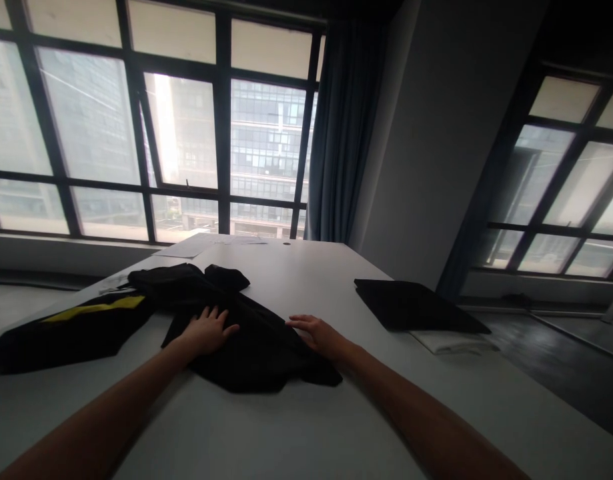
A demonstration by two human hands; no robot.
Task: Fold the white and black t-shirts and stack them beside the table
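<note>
A black garment [251,347] lies spread and rumpled on the white table [286,433]. My left hand [209,328] rests flat on its left part, fingers spread. At the garment's right edge is my right hand [320,335], its fingers stretched out toward the cloth and touching or just over it; nothing shows in its grasp. To the left lies a dark garment piece with a yellow stripe [93,308], which meets the bunched black cloth. Whether these are one garment I cannot tell.
Folded black cloth [416,305] lies on a folded white cloth [453,343] near the table's right edge. Paper sheets [186,246] lie at the far left end. Beyond the table are windows, a blue curtain [343,133] and a pillar [436,133].
</note>
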